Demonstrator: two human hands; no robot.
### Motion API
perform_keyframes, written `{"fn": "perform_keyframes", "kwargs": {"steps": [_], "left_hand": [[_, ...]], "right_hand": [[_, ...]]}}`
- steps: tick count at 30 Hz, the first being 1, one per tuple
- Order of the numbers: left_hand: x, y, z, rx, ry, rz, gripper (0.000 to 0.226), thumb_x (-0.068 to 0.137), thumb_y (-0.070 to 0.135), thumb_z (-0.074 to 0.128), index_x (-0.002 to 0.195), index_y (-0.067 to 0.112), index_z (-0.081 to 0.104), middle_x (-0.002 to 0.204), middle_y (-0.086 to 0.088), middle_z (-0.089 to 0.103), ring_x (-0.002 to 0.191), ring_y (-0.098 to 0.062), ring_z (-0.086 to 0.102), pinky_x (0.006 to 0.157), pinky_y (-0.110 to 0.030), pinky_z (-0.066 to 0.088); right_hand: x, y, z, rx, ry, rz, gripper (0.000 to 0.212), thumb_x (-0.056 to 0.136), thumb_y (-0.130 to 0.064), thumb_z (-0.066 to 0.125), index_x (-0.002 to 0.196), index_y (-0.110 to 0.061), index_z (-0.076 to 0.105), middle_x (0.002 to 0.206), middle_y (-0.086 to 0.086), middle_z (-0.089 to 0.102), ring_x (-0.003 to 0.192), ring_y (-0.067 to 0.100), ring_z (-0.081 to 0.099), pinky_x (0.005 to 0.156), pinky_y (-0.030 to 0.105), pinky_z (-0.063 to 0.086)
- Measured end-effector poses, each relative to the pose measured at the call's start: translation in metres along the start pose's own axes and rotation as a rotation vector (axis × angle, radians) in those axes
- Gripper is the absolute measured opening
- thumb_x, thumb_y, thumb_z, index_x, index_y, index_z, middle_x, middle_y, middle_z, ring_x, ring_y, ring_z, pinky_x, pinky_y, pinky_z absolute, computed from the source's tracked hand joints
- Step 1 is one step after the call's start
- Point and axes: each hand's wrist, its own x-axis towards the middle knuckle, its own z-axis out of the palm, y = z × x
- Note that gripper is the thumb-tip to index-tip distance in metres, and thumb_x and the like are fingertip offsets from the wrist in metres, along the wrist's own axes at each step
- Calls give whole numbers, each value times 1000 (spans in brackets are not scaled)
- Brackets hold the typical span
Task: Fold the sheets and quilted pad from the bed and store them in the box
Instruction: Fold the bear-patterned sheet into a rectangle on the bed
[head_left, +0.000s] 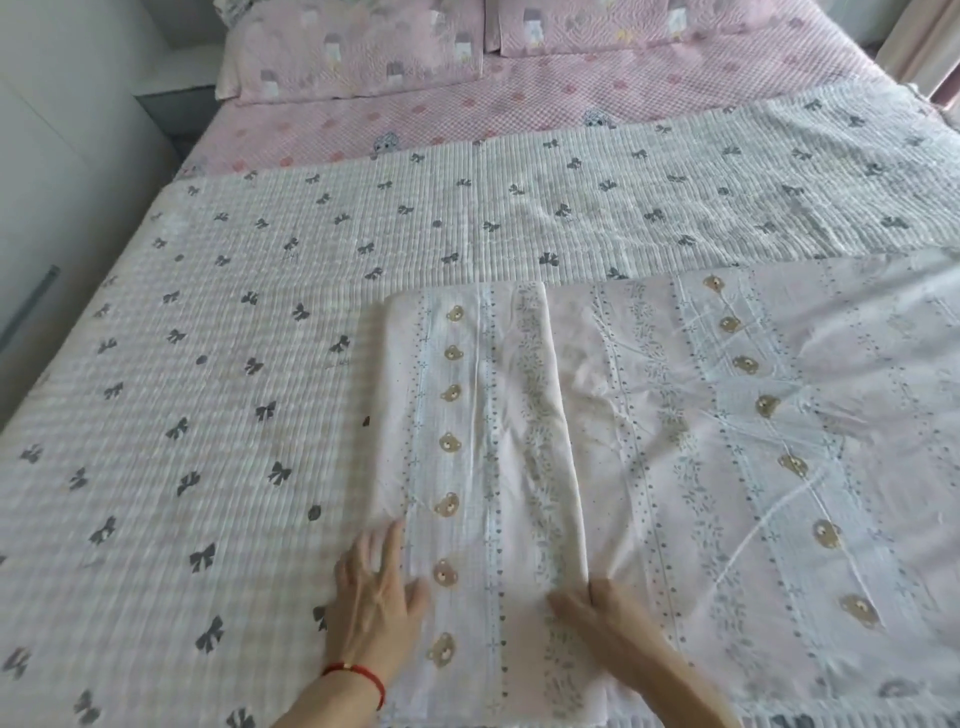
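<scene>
The step in hand looks like folding the bear-print sheet (675, 441) into a narrow strip: its left part is already turned over into a folded panel (478, 441) lying toward the near edge of the bed (571, 119), on top of the bow-print quilted pad (208, 364). To do it well, I would press along the panel from the near end to the far end so the layers lie flat, keep its long edges in line with the printed stripes, and smooth out the creases in the loose part on the right before turning it over again.

The left hand (376, 587) lies flat with fingers spread and straight, pressing on the left edge of the folded panel where it meets the pad; a red bracelet (358, 675) sits at its wrist. The right hand (597, 613) rests at the panel's right edge, fingers extended toward the left hand; whether the thumb is pinching the fold I cannot tell. The pad is spread across the bed, untouched by folding so far. No box is in view
</scene>
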Motion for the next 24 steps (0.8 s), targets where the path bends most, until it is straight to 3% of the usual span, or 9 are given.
{"fn": "perform_keyframes", "kwargs": {"steps": [4,7,9,12,16,18,20,22,24], "left_hand": [[-16,-16,2,-437,-90,-313,93,91,60,60,160,23,11,150,-13,38,132,-31,46,105,-42,45],[-24,-18,0,-590,-66,-393,73,85,60,69,134,16,39,119,-7,62,94,-23,65,77,-38,55],[-30,-20,2,-596,-21,-368,59,82,61,70,112,20,41,99,-8,63,76,-21,64,62,-39,56],[-34,-25,8,-502,50,-309,62,79,70,65,109,23,37,94,-5,64,68,-22,64,50,-36,52],[-34,-19,11,-198,-48,-253,83,89,75,43,140,12,25,130,-15,59,93,-29,64,60,-33,47],[-28,-13,5,22,16,-193,99,93,71,40,158,7,1,145,-17,43,111,-29,60,69,-32,53],[-4,-3,-8,134,153,-31,99,93,64,44,161,11,-3,155,-21,27,134,-39,43,93,-46,54],[42,13,-25,149,145,114,88,96,57,41,163,21,-5,167,-18,3,153,-43,10,118,-61,29],[108,32,-41,172,125,203,79,100,54,32,162,28,-9,169,-11,-14,155,-37,-11,122,-63,12]], "right_hand": [[3,-8,1,-65,52,37,26,102,-46,54,95,-21,56,88,-5,66,84,15,68,76,34,59],[1,-11,9,-162,120,59,27,103,-47,50,103,-21,54,84,-7,64,74,10,62,63,29,52],[-8,-8,18,-110,193,22,27,104,-43,51,103,-17,57,79,-1,68,62,12,62,50,32,49],[-19,2,28,22,298,-58,21,102,-40,57,101,-19,56,72,6,70,55,22,65,50,41,54],[-16,6,34,-169,413,-13,32,99,-48,57,116,-28,39,85,-12,62,63,6,60,54,33,54],[-9,-5,35,-320,586,-141,43,95,-39,61,125,-24,34,100,-6,57,72,12,56,63,35,54],[9,-25,35,-502,700,-290,57,92,-37,61,139,-19,35,128,8,53,103,26,56,88,44,52],[45,-58,24,-609,639,-344,68,98,-45,47,158,-22,24,165,16,23,149,36,29,121,53,26],[97,-96,6,-690,553,-400,71,102,-50,31,164,-28,3,172,10,-11,158,31,-11,126,51,-7]]}}
